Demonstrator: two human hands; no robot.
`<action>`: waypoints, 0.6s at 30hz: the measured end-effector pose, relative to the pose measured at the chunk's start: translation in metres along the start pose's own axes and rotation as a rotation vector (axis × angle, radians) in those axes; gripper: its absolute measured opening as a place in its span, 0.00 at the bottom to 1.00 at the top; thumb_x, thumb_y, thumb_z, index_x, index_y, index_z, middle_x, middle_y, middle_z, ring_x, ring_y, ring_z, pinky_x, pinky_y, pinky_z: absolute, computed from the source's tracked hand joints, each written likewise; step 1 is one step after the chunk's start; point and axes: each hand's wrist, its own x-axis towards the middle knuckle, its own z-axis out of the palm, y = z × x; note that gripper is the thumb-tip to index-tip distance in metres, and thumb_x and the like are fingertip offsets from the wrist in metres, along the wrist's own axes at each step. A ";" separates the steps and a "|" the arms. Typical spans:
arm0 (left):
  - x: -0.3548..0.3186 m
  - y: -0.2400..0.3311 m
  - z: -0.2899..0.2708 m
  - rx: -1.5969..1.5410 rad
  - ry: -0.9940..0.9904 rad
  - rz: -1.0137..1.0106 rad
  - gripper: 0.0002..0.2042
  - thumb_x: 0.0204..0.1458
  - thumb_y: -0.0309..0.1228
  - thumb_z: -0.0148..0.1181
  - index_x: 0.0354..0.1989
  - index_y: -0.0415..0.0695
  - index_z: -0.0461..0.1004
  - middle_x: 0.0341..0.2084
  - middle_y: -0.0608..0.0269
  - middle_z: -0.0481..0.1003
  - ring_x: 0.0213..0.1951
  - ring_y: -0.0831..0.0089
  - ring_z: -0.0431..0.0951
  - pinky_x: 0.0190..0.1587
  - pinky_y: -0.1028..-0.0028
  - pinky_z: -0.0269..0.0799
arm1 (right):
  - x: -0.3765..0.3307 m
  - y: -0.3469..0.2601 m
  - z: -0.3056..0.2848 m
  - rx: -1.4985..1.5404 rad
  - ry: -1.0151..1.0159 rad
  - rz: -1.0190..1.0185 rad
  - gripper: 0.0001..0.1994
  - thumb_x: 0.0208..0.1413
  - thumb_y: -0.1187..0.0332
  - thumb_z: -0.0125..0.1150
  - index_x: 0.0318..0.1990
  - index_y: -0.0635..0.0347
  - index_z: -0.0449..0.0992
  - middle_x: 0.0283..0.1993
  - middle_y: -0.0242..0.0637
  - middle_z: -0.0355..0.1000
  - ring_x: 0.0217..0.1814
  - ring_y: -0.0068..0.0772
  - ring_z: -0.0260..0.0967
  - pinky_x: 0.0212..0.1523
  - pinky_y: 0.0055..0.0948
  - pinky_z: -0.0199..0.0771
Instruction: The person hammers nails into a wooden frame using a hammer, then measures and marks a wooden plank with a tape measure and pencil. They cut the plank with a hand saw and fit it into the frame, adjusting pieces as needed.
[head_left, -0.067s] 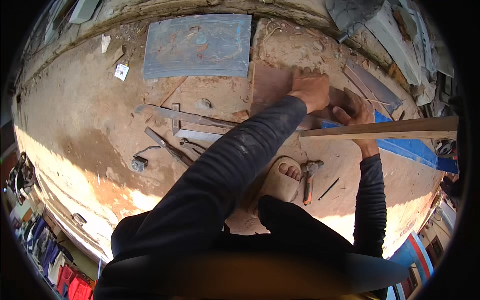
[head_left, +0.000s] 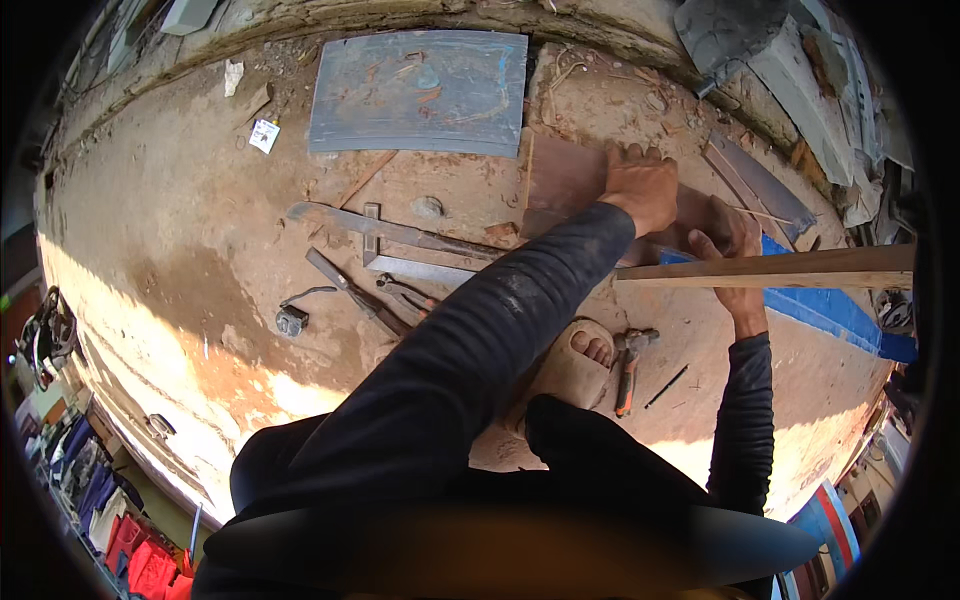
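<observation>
A flat brown board (head_left: 563, 180) lies on the ground at the right of centre. My left hand (head_left: 642, 188) is closed on top of it, knuckles up; whatever its fingers grip is hidden beneath them. My right hand (head_left: 735, 258) is at the board's right end, its thumb toward the left hand and its fingers curved round the brown piece there. A long squared timber (head_left: 790, 268) passes above my right wrist, its left end near the board. Under the timber and to the right shows a blue flat panel (head_left: 825, 308).
A hammer (head_left: 627, 370) and a black pencil (head_left: 666, 386) lie by my sandalled foot (head_left: 575, 365). Left of my arm are pincers (head_left: 403, 291), a metal square (head_left: 372, 240), a long blade (head_left: 400, 232) and a chisel-like tool (head_left: 350, 290). A grey sheet (head_left: 420, 95) lies beyond; a handsaw (head_left: 765, 190) lies right.
The whole view has shifted slightly, so the ground and tools sit further right in the picture. Both hands keep about the same place on the board.
</observation>
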 end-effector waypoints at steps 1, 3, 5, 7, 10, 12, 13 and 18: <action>-0.001 0.000 0.006 -0.033 0.053 0.016 0.26 0.57 0.43 0.65 0.63 0.46 0.77 0.63 0.44 0.77 0.69 0.48 0.71 0.74 0.44 0.58 | -0.014 -0.001 -0.002 0.061 0.111 -0.045 0.35 0.64 0.41 0.67 0.72 0.45 0.67 0.43 0.41 0.86 0.47 0.45 0.83 0.61 0.44 0.74; 0.005 0.000 0.019 -0.035 0.189 -0.004 0.25 0.56 0.42 0.66 0.61 0.46 0.78 0.62 0.46 0.78 0.68 0.47 0.72 0.75 0.39 0.52 | -0.052 -0.004 -0.005 0.515 0.151 0.168 0.22 0.69 0.57 0.63 0.65 0.56 0.73 0.49 0.41 0.84 0.50 0.38 0.82 0.57 0.39 0.79; 0.012 -0.004 0.027 0.002 0.337 -0.049 0.25 0.54 0.43 0.68 0.58 0.43 0.82 0.59 0.49 0.80 0.64 0.48 0.76 0.75 0.32 0.44 | -0.097 -0.010 -0.002 0.858 0.100 0.456 0.15 0.72 0.66 0.60 0.59 0.66 0.78 0.50 0.44 0.83 0.51 0.31 0.81 0.54 0.33 0.81; 0.015 -0.012 0.026 -0.020 0.215 -0.087 0.26 0.54 0.43 0.68 0.59 0.43 0.82 0.61 0.48 0.78 0.67 0.46 0.73 0.74 0.29 0.40 | -0.135 -0.013 0.014 0.860 0.079 0.487 0.14 0.72 0.63 0.63 0.53 0.66 0.80 0.42 0.39 0.82 0.43 0.26 0.79 0.49 0.29 0.80; 0.012 -0.018 0.017 0.043 0.023 -0.052 0.28 0.59 0.52 0.66 0.58 0.42 0.81 0.59 0.43 0.80 0.66 0.47 0.75 0.74 0.33 0.47 | -0.204 -0.017 0.045 0.930 0.031 0.641 0.16 0.69 0.59 0.67 0.42 0.67 0.81 0.32 0.34 0.78 0.34 0.22 0.74 0.42 0.25 0.77; 0.016 -0.017 0.006 -0.023 -0.111 -0.123 0.29 0.58 0.52 0.68 0.60 0.44 0.80 0.57 0.48 0.82 0.64 0.50 0.78 0.76 0.33 0.45 | -0.251 -0.010 0.065 0.771 0.068 0.973 0.20 0.69 0.52 0.66 0.40 0.66 0.81 0.30 0.41 0.79 0.32 0.29 0.76 0.38 0.30 0.75; 0.018 -0.013 0.000 0.036 -0.136 -0.129 0.29 0.58 0.52 0.69 0.59 0.42 0.80 0.56 0.46 0.83 0.61 0.51 0.81 0.74 0.41 0.56 | -0.275 -0.005 0.071 0.562 -0.033 1.104 0.24 0.67 0.47 0.65 0.42 0.66 0.81 0.32 0.44 0.81 0.33 0.35 0.77 0.39 0.32 0.77; 0.019 -0.005 -0.016 0.046 -0.131 -0.098 0.34 0.55 0.52 0.71 0.60 0.35 0.77 0.56 0.43 0.81 0.59 0.48 0.81 0.64 0.55 0.75 | -0.337 0.007 0.111 0.624 -0.221 1.268 0.25 0.63 0.46 0.70 0.40 0.66 0.80 0.30 0.43 0.79 0.26 0.34 0.75 0.29 0.35 0.78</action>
